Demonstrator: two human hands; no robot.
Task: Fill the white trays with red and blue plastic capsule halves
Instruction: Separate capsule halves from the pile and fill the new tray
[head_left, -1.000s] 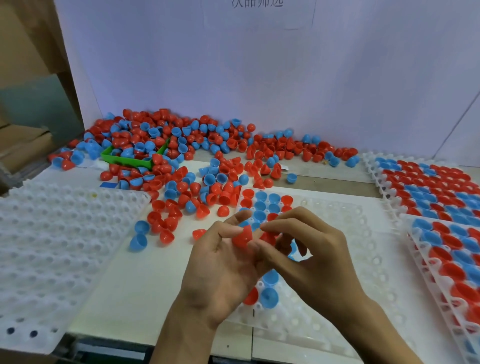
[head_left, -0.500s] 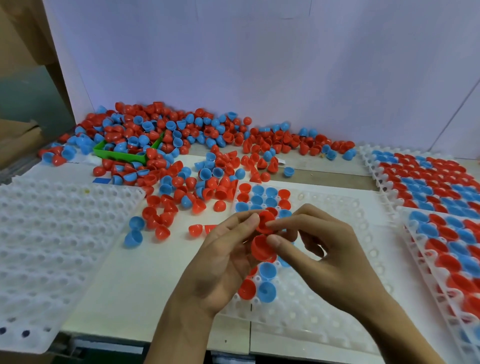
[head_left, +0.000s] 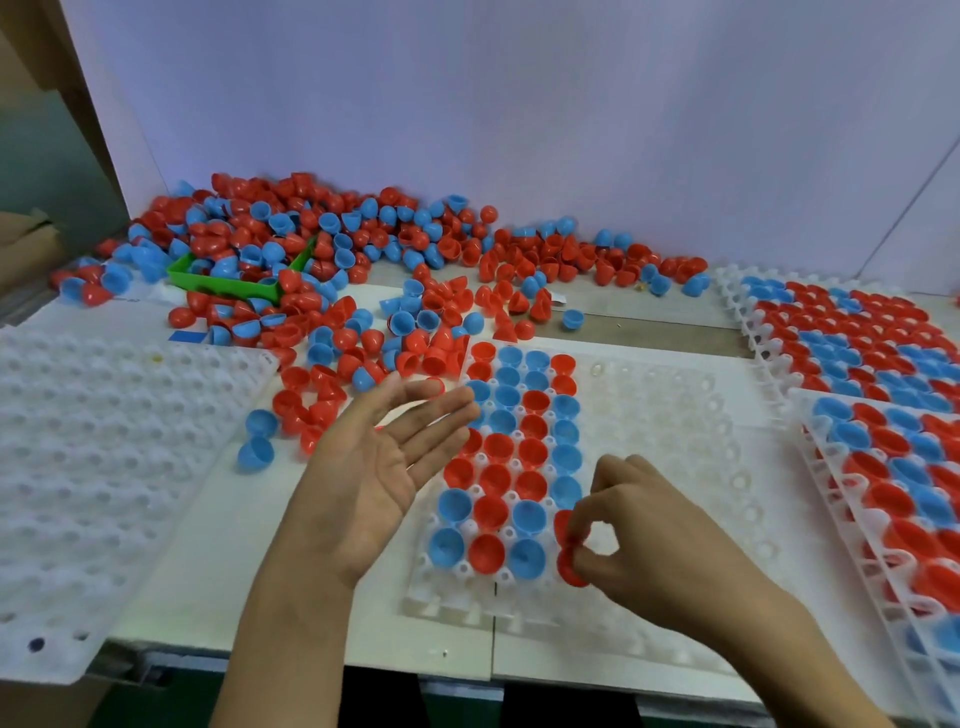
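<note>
A white tray (head_left: 670, 415) lies in front of me, its left columns filled with red and blue capsule halves (head_left: 514, 447). My right hand (head_left: 654, 535) pinches two red capsule halves (head_left: 569, 551) at the tray's near edge, in the fourth column. My left hand (head_left: 379, 467) hovers palm up over the tray's left edge, fingers straight and holding nothing. A big loose pile of red and blue halves (head_left: 363, 270) spreads across the back of the table.
An unfilled white tray (head_left: 93, 457) lies at the left. Two filled trays (head_left: 852, 338) overlap at the right. A green bin (head_left: 228, 283) sits buried in the pile at back left. A pale wall stands behind.
My hands have parted. The right hand carried the red halves down and right to the tray's near edge; the left hand opened, palm up, with nothing in it.
</note>
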